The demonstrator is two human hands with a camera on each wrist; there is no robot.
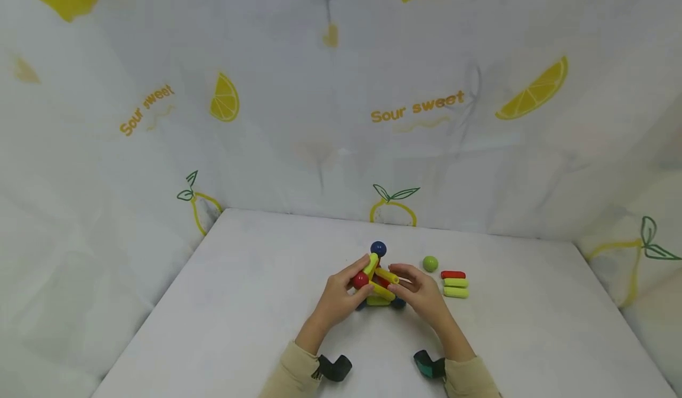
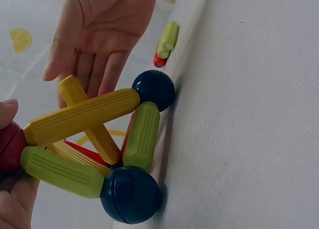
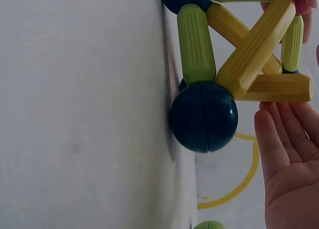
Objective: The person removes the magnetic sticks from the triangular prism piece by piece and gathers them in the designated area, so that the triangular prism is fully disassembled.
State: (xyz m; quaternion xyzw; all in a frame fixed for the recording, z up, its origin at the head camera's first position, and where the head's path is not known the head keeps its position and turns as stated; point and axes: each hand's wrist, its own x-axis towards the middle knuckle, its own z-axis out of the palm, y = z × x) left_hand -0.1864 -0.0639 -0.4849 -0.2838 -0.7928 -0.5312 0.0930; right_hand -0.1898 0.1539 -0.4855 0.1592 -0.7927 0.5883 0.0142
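Observation:
On the table stands a structure of ridged magnetic rods and balls, with dark blue balls (image 2: 130,195) at its base. A red ball (image 1: 360,280) forms an upper corner, and my left hand (image 1: 335,296) pinches it between thumb and fingers. From that ball a light green rod (image 2: 62,172) and a yellow rod (image 2: 82,117) slope down to blue balls. Another yellow rod (image 3: 279,88) leans up with one end free. My right hand (image 1: 425,297) is beside that free end, fingers extended, fingertips right at the rod in the right wrist view.
To the right of the structure lie a red rod (image 1: 453,275) and two light green rods (image 1: 455,287) in a row. A loose green ball (image 1: 430,263) sits behind them to the left. A white cloth with lemon prints (image 1: 341,149) hangs along the table's back edge.

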